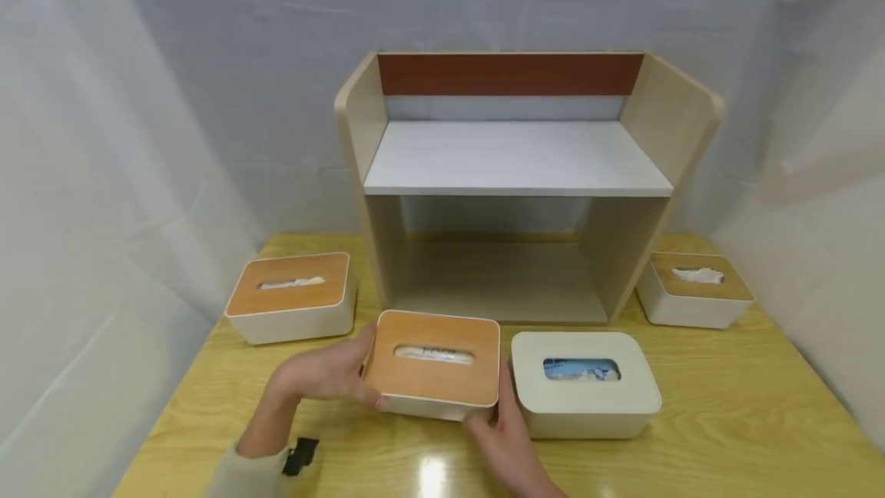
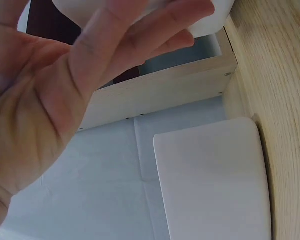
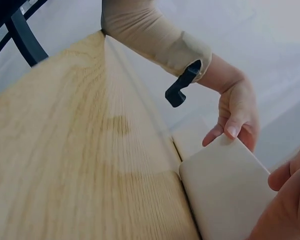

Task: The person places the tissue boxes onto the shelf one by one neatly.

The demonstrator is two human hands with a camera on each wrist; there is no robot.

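Observation:
A tissue box [image 1: 432, 386] with a wood-brown lid and white sides sits at the front centre, between both hands. White tissue shows in its slot. My left hand [image 1: 332, 371] grips its left end, thumb at the front corner and fingers along the side. On the right end, my right hand [image 1: 503, 433] holds it with the thumb at the front and fingers against the side wall. Close by the right hand stands an all-white tissue box [image 1: 588, 383] with a blue pack inside. The right wrist view shows the held box's pale front wall [image 3: 225, 185] near the table top.
A two-level shelf unit [image 1: 518, 160] stands behind on the wooden table [image 1: 733, 398]. Beside its left side is another brown-lidded tissue box [image 1: 290, 294]. A smaller one [image 1: 698, 290] stands by its right side. White cloth [image 1: 90, 252] hangs around the table.

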